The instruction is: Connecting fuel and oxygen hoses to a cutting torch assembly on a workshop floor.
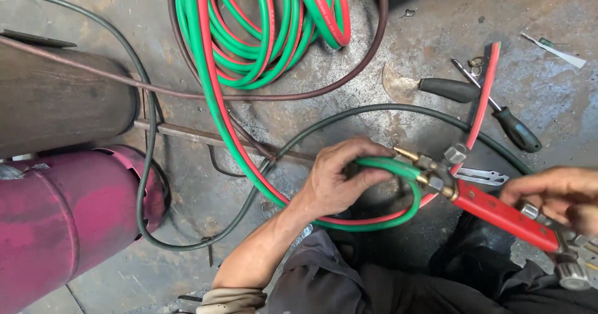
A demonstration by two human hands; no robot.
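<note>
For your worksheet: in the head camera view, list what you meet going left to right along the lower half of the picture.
Pink gas cylinder → left hand gripping the green hose → brass fittings → red torch handle → right hand.

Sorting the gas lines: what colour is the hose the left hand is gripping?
Green hose, gripped by the left hand; head view.

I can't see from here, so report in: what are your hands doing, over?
Left hand gripping green hose at brass fitting. Right hand holding red torch. Red hose loose, screwdrivers on floor nearby.
</note>
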